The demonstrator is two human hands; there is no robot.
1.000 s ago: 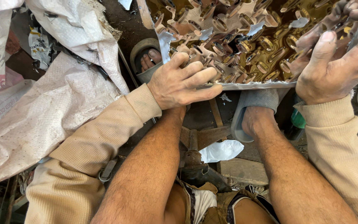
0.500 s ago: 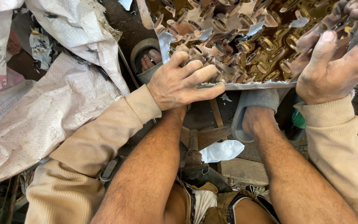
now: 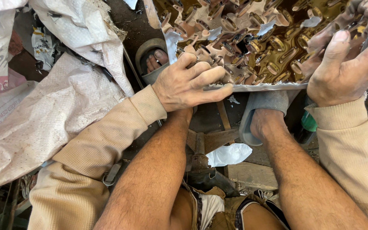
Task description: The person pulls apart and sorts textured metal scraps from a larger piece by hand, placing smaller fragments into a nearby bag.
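Note:
A shiny brass-coloured embossed metal sheet [image 3: 260,38], covered in raised oval bumps, fills the top of the head view. My left hand [image 3: 190,83] grips its near edge at the left, fingers curled on top, thumb along the rim. My right hand [image 3: 346,70] holds the near edge at the right, thumb pressed on the embossed face. Both sleeves are beige knit. My bare legs and grey slippers [image 3: 256,113] show below the sheet.
Large white woven sacks [image 3: 56,106] are heaped on the left. A wooden frame piece [image 3: 211,138] and a white crumpled scrap [image 3: 228,154] lie between my legs. A green object [image 3: 308,121] sits by my right sleeve. Dark ground lies beneath.
My left thumb has slid slightly right along the sheet's edge. Otherwise hands and sheet stay as they were.

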